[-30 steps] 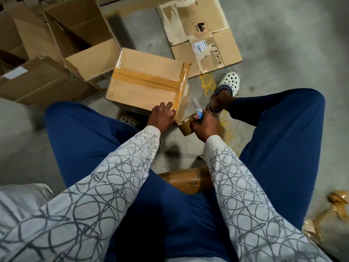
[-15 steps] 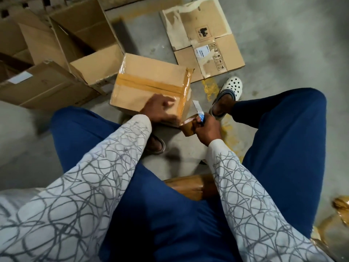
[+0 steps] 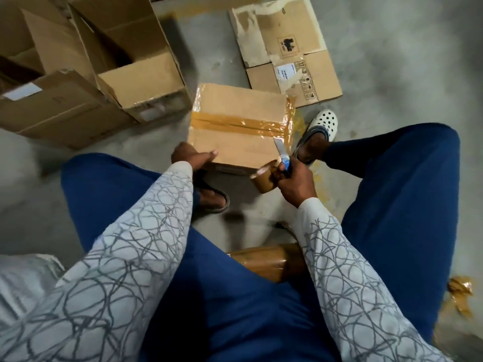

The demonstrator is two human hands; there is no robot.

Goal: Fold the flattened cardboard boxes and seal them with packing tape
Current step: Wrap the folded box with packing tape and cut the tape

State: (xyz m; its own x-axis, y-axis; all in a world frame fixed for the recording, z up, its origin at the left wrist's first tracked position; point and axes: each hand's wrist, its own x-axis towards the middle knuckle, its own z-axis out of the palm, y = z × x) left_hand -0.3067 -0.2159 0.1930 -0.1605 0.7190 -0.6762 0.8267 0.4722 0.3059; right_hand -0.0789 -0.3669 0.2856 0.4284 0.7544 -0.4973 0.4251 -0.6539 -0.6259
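Brown taped cardboard box (image 3: pixel 230 105) was gripped at its near edge by left hand (image 3: pixel 189 158), probably for steadying; right hand (image 3: pixel 295 180) clutched brown tape roll (image 3: pixel 262 180) plus blue-handled cutter (image 3: pixel 281 150).

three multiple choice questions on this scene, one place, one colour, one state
1. Where does the flattened cardboard lie?
A) on the floor beyond the taped box
B) on the person's lap
C) inside the open box

2. What colour is the tape strip on that box?
A) red
B) brown
C) white

3. What is the right hand doing?
A) lying flat on the floor
B) hanging empty
C) gripping a tape roll and a cutter

1 A, it lies past the box's far edge.
2 B, a glossy brown band crosses the top.
3 C, its fingers curl round both.
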